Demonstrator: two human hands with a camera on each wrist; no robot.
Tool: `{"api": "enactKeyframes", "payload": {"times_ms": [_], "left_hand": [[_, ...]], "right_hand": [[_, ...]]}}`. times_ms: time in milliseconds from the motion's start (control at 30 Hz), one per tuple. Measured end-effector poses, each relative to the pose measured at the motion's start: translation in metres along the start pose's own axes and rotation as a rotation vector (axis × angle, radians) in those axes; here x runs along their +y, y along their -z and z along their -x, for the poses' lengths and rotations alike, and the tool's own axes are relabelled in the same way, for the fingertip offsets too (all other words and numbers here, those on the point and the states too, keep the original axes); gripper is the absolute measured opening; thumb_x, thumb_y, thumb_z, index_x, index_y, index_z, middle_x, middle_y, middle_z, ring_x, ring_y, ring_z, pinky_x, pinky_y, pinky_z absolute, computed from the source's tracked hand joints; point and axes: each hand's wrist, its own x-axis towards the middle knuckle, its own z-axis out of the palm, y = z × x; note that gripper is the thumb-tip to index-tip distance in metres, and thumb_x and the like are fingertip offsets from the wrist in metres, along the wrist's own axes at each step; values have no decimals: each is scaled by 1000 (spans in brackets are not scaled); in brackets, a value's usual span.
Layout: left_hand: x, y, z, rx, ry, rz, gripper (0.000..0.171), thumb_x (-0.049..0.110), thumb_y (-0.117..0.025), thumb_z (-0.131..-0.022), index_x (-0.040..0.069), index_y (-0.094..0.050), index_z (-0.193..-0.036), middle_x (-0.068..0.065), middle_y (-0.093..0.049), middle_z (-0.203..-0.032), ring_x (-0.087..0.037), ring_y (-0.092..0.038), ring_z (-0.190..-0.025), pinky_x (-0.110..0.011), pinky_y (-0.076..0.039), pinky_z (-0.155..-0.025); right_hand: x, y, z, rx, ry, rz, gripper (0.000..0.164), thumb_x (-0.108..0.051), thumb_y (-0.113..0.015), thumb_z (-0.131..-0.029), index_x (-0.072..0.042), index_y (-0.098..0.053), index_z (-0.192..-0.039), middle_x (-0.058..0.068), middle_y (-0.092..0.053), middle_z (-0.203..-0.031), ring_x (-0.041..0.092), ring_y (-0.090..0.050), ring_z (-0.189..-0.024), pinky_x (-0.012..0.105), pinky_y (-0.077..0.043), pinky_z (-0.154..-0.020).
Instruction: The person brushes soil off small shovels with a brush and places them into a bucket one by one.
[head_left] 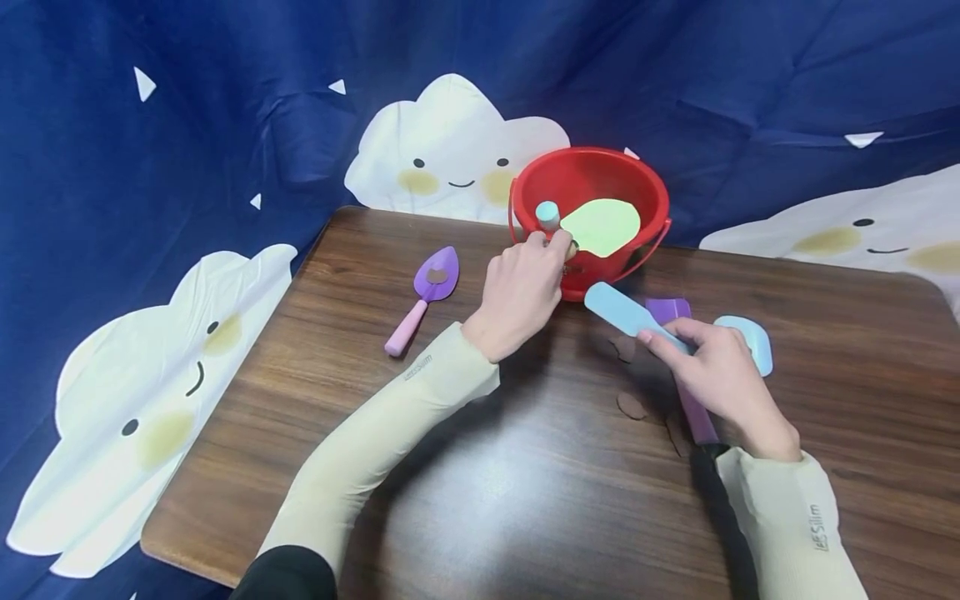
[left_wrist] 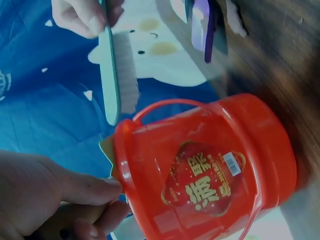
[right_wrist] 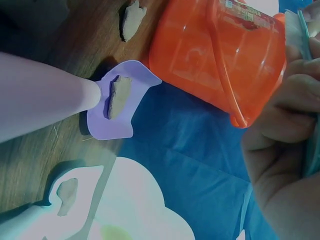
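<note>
The bucket (head_left: 588, 177) is blocked at its near rim by the left hand (head_left: 521, 283) and, just to the right, by the brush (head_left: 622, 310). Room is found over the table (head_left: 525, 450) between the forearms (head_left: 375, 442); low passage is obstructed by the purple shovel (head_left: 665, 310) and blue shovel (head_left: 761, 346) on the right, by the trowel (head_left: 427, 289) on the left.

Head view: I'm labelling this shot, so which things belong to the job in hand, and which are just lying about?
Likely in the job:
pale blue brush, in the right hand
pale green tool, in the left hand
red bucket

Apparently lying about:
purple trowel
purple scoop
pale blue tool, partly hidden
brown pieces on the table
</note>
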Motion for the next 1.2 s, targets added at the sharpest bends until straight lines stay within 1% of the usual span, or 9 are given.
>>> {"api": "enactKeyframes", "payload": {"times_ms": [200, 367, 533, 633, 733, 833, 900, 1067, 1200], "left_hand": [[0, -1, -9, -9, 8, -11, 6, 14, -54, -92, 13, -55, -98, -5, -61, -82, -18, -63, -67, -29, -53, -52], [0, -1, -14, -13, 5, -55, 15, 21, -61, -90, 14, -58, -103, -4, -63, -84, -17, -64, -68, -28, -56, -56], [-5, 2, -16, 9, 5, -82, 20, 26, -60, -91, 13, -56, -106, -4, -64, -85, -19, -64, -68, -30, -57, -57], [-14, 10, -12, 28, 34, -69, 33, 28, -63, -90, 13, -52, -117, -6, -65, -93, -21, -66, -72, -33, -57, -59], [-30, 24, -3, 25, 82, 46, 47, 32, -67, -87, 13, -49, -125, -4, -65, -97, -16, -64, -72, -31, -55, -59], [-51, 38, 10, -16, 147, 189, 43, 37, -65, -89, 15, -54, -123, 1, -66, -92, -10, -61, -73, -30, -52, -62], [-68, 42, 19, -48, 191, 244, 36, 39, -61, -91, 15, -59, -118, 3, -66, -86, -10, -61, -75, -32, -52, -66], [-114, 33, 45, -143, 314, 197, 34, 39, -56, -93, 12, -62, -113, -1, -67, -87, -20, -64, -81, -42, -53, -69], [-145, 18, 67, -317, 428, 164, 44, 41, -56, -92, 4, -58, -118, -14, -67, -103, -32, -64, -95, -49, -53, -77]], "right_hand": [[1, -1, 0, -11, 27, 16, 31, -39, -67, -89, -8, -71, -94, 0, -47, -53, 10, -39, -49, 27, -30, -43], [1, -1, -1, -22, 34, 31, 33, -39, -66, -89, -8, -71, -96, -1, -47, -53, 11, -39, -49, 27, -30, -43], [0, -2, 0, -34, 27, 31, 33, -41, -66, -89, -8, -71, -96, -1, -49, -54, 12, -41, -50, 27, -31, -44], [1, -2, 0, -37, 28, 27, 33, -40, -66, -89, -9, -71, -96, 0, -51, -55, 12, -42, -51, 26, -32, -46], [1, -1, 0, -43, 30, 24, 32, -40, -66, -89, -9, -71, -96, 1, -50, -56, 13, -41, -52, 26, -33, -46], [1, 1, -1, -54, 21, 22, 33, -41, -65, -90, -9, -70, -98, 2, -49, -55, 14, -42, -51, 27, -33, -46], [1, 1, -1, -59, 9, 23, 35, -43, -64, -90, -10, -70, -99, 2, -52, -56, 15, -43, -52, 27, -34, -46], [0, 2, -1, -64, 11, 30, 35, -42, -65, -90, -10, -71, -100, 1, -55, -59, 14, -44, -53, 27, -34, -46], [-1, 2, 1, -63, 29, 37, 34, -42, -65, -90, -10, -71, -99, 1, -52, -57, 12, -42, -52, 27, -33, -47]]}}
